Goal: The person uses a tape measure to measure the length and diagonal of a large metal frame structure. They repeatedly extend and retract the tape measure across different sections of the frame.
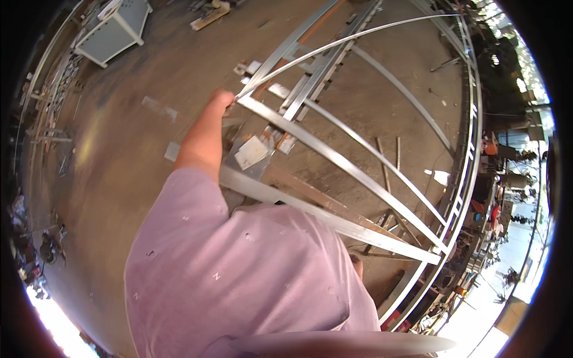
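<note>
My left arm reaches forward and its hand (224, 99) is closed at the near-left corner of a large welded frame of silvery metal tubes (352, 158). The fingers are mostly turned away from view. A thin pale bar (358, 37) runs from that corner to the far right, bent by the lens. Other tubes of the frame slant to a long double rail on the right. Closer to my body lies a wide flat metal bar (334, 225). Only a small piece of my right hand (357, 266) shows past my shirt; its fingers are hidden.
Metal beams (325, 68) lie under the frame's far part, with a whitish plate (252, 153) near them. A grey metal cabinet (113, 36) stands far left. Scrap wood (210, 17) lies on the brown floor. Cluttered shelves and tools line the right side.
</note>
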A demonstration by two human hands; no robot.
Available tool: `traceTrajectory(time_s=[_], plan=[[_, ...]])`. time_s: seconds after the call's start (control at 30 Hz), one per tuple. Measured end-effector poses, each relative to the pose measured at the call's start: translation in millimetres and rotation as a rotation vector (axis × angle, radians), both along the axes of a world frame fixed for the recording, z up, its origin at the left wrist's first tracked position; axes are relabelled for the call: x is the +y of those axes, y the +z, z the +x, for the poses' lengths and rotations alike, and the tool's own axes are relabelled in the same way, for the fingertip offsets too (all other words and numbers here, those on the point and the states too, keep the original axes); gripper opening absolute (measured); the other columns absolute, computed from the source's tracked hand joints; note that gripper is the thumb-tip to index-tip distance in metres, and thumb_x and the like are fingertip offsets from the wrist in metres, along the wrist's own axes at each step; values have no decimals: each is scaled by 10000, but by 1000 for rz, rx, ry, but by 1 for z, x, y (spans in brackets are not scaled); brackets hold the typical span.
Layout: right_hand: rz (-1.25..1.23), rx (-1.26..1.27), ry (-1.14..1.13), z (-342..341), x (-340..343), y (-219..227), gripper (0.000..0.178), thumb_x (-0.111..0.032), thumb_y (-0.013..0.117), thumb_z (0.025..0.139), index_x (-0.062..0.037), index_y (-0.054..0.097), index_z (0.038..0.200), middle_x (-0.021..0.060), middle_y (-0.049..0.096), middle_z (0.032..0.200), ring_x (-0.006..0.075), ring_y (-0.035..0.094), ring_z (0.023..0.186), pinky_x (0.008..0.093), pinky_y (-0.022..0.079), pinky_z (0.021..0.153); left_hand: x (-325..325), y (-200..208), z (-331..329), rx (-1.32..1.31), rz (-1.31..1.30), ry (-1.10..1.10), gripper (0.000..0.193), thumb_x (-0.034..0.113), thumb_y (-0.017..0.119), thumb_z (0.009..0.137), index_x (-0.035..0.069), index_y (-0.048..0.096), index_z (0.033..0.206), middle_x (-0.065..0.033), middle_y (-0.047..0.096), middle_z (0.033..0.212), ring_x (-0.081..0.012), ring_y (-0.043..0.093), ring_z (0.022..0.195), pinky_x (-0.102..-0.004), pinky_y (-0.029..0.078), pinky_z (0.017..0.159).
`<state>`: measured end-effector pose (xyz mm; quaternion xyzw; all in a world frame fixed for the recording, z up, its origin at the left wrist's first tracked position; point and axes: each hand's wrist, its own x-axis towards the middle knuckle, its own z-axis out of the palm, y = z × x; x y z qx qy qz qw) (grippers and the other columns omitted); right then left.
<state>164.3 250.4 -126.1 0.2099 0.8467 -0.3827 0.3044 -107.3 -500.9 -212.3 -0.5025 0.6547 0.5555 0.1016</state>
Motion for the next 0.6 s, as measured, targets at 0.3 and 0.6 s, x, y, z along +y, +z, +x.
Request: traceTrajectory(time_s=[0.3,0.6], plan=[[48,-101,-93,18,-9,20,326,-267,711,923,45,743,1010,157,770,942,203,711,883,374,554,787,-17,-39,-12,3,85,-57,239,177,650,880,132,577,657,-8,541,570,-172,489,450,-403,408,486],[283,-222,-201,70,20,-25,545,-460,730,875,10,752,1151,193,770,1081,248,734,1024,362,551,916,-5,-19,-6,-24,72,-96,245,229,657,930,135,594,713,5,568,621,-170,517,517,-459,465,622]])
